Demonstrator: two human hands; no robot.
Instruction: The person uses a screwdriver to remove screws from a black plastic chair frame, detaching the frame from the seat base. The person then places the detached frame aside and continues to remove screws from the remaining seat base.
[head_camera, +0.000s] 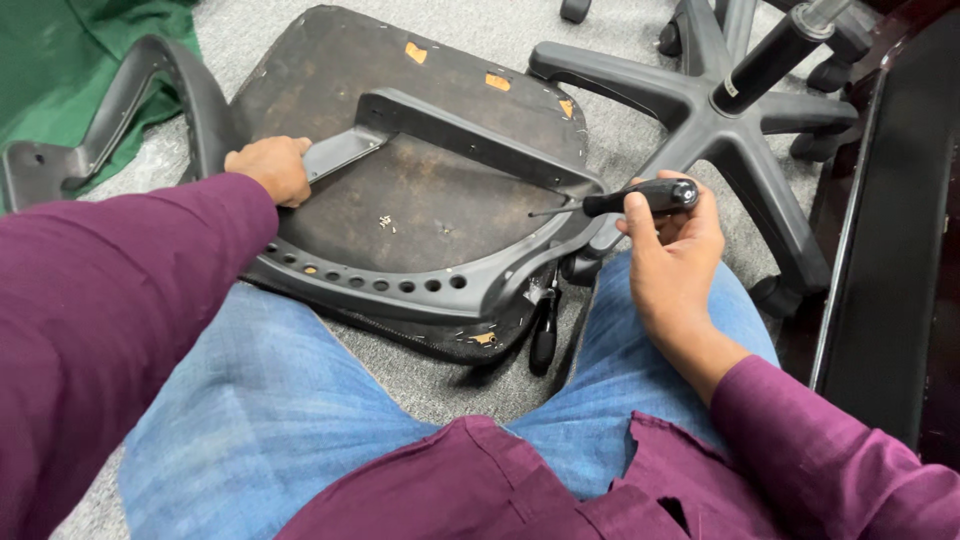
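Observation:
An upturned office chair seat (420, 190) lies on the floor in front of my knees, its dark underside facing up, with a grey plastic frame (470, 140) bolted across it. My left hand (272, 168) grips the left end of that frame. My right hand (668, 232) holds a black-handled screwdriver (640, 200), whose thin shaft points left at the right end of the frame. A few small screws (385, 222) lie loose on the seat's underside. A second black-handled tool (545, 335) rests against the seat's near edge.
A black five-star chair base (720, 120) with its gas cylinder lies at the upper right. A detached armrest (120, 110) sits at the upper left on green cloth (60, 50). A dark wooden desk edge (890, 250) runs along the right. Grey carpet covers the floor.

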